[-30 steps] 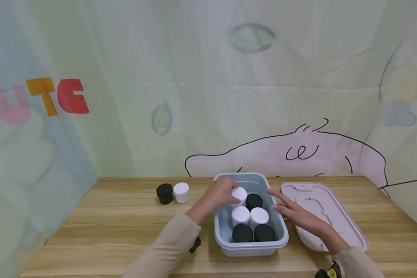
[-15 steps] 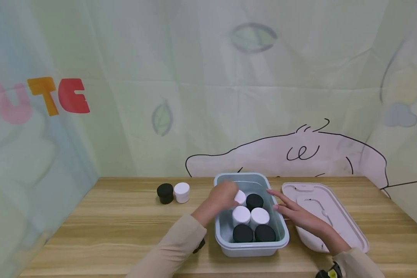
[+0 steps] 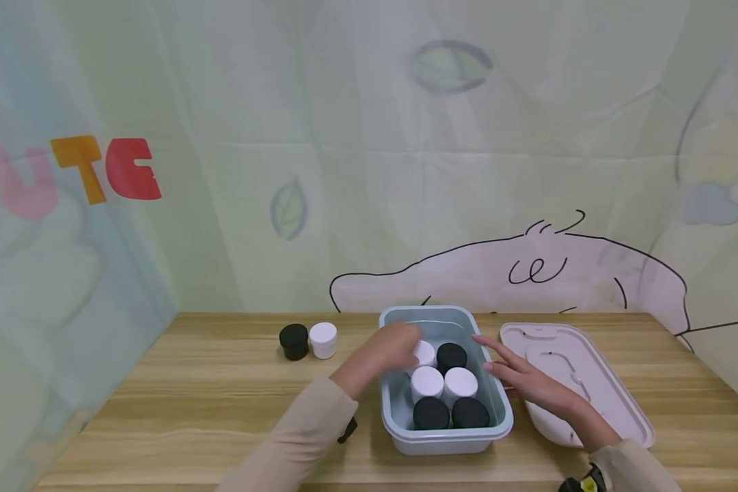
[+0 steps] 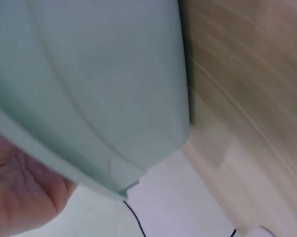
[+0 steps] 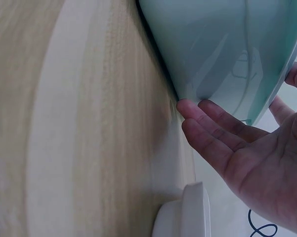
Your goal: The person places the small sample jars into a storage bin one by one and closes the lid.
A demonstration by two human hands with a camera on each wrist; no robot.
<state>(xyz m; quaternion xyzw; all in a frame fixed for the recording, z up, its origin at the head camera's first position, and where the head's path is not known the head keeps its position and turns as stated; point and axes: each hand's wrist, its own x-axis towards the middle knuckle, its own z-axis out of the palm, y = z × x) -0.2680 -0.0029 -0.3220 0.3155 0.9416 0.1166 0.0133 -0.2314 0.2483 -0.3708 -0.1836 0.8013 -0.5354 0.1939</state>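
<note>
A light blue plastic box (image 3: 443,443) stands on the wooden table with several round jars in it. My left hand (image 3: 389,350) reaches over its left rim, fingers curled down round a white jar (image 3: 426,354); its fingertips are hidden. A black jar (image 3: 452,357) sits right of that one. Nearer me come two white jars (image 3: 427,383), then two black jars (image 3: 431,413). My right hand (image 3: 529,383) is spread with loosely straight fingers along the box's right side; in the right wrist view its fingertips are right at the box wall (image 5: 207,54).
Left of the box, a black jar (image 3: 294,342) and a white jar (image 3: 323,340) stand side by side on the table (image 3: 221,410). A pale pinkish lid (image 3: 611,393) lies to the right, partly under my right forearm. A printed curtain (image 3: 369,171) hangs behind.
The white jar in my left hand has gone down a little into the box, beside the black one. My left hand has shifted slightly over it; the right hand has stayed in place.
</note>
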